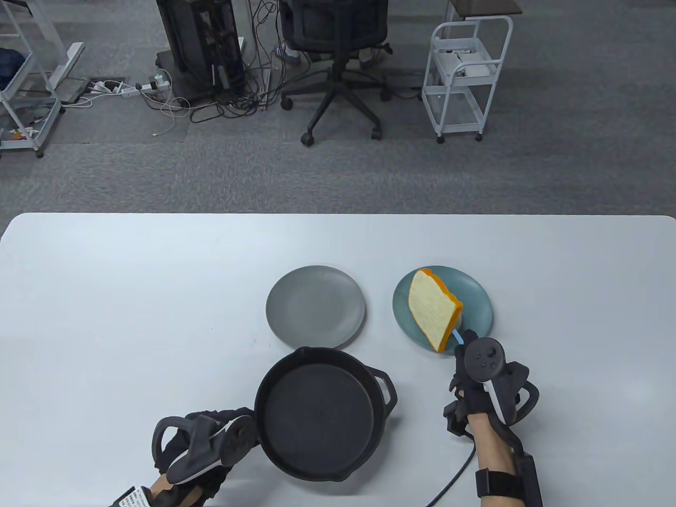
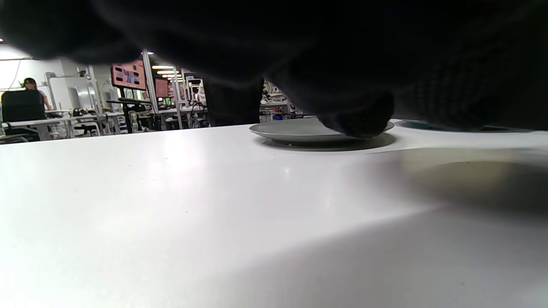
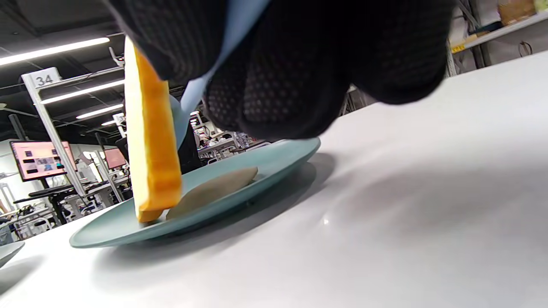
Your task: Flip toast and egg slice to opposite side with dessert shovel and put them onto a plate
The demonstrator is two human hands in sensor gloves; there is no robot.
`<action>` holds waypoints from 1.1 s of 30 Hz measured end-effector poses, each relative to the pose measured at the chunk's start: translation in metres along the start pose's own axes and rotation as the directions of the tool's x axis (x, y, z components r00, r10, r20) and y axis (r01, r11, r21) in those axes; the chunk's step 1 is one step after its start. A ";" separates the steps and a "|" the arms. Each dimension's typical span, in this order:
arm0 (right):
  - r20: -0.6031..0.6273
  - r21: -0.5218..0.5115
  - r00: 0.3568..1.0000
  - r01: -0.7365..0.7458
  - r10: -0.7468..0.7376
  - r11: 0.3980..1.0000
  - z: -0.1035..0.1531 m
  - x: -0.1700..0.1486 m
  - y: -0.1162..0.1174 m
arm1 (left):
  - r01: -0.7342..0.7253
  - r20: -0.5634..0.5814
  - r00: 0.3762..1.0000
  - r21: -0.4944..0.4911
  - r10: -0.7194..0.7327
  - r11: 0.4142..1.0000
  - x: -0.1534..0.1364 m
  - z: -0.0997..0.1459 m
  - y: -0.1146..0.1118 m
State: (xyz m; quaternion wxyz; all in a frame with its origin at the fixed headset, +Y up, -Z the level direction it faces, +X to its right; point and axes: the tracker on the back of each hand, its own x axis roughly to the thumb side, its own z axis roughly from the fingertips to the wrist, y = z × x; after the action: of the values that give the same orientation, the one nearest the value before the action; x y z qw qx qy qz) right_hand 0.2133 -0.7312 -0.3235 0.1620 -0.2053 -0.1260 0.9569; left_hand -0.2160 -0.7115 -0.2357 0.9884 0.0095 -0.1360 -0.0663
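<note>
tipping the toast (image 1: pixel 433 310) on edge over the teal plate (image 1: pixel 478 301)
right hand (image 1: pixel 478 377) grips the dessert shovel (image 1: pixel 458 335) just beyond it; toast stands steeply, lower edge on the plate by the egg slice (image 3: pixel 214 190). left hand (image 1: pixel 203 443) holds the pan (image 1: pixel 319 414) handle, farther off.

Table (image 1: pixel 132 296): white, plain. Left plate (image 1: pixel 315 306): matte grey. Right plate (image 1: pixel 475 306): teal blue-green. Toast (image 1: pixel 430 311): pale cream face with faint grid lines, orange-yellow crust. Egg slice (image 3: pixel 214 190): beige-tan. Dessert shovel (image 1: pixel 458 336): light blue. Pan (image 1: pixel 319 414): black. Hands (image 1: pixel 478 380): black gloves, dotted mesh texture on the fingers (image 3: pixel 278 85). Floor carpet (image 1: pixel 581 158): grey.
</note>
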 end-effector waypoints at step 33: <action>-0.228 -0.161 0.944 -0.280 0.240 0.947 -0.002 -0.027 -0.038 | 0.014 0.020 1.000 0.004 -0.014 1.000 0.003 0.002 0.001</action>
State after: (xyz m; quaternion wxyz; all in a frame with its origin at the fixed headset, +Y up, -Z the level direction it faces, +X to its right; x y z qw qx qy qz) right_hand 0.2474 -0.7062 -0.3041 0.0255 -0.3323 -0.1714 0.9271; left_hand -0.2132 -0.7113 -0.2332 0.9865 0.0117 -0.1461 -0.0730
